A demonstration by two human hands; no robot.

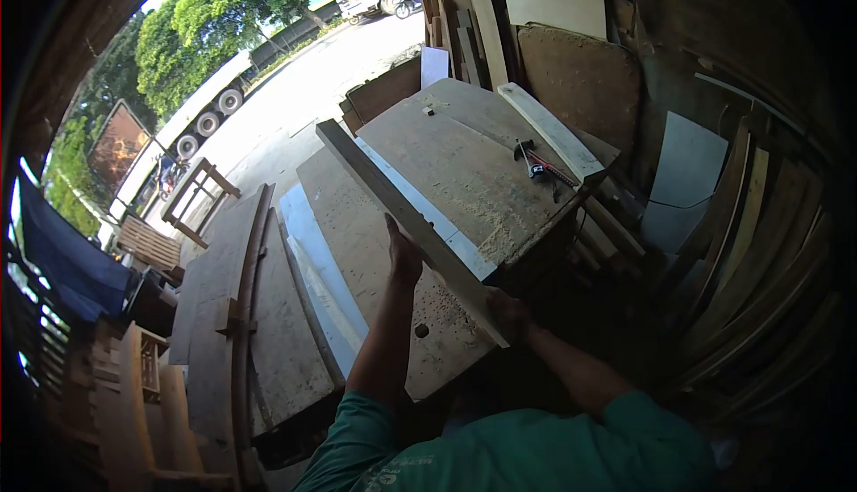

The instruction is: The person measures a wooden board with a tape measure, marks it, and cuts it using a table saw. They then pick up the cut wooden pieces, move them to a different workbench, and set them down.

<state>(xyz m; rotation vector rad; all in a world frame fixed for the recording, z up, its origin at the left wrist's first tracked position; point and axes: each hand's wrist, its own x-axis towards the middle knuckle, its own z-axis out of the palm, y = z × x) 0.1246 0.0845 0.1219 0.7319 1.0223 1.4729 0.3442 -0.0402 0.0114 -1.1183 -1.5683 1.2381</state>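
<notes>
A long wooden board slants across the workbench, its near end close to my body. My left hand presses against the board's left side near its middle, thumb upward, fingers partly hidden by the wood. Around the near end, on the right side, my right hand grips the board; its fingers are dark and partly hidden. Beneath lies the worn bench top, with a round hole and small pits near my left forearm.
A second bench surface carries sawdust, a clamp-like tool and a pale plank. Boards lean at the right wall. At left are a long beam, a wooden stool frame and chair parts. Trucks stand outside.
</notes>
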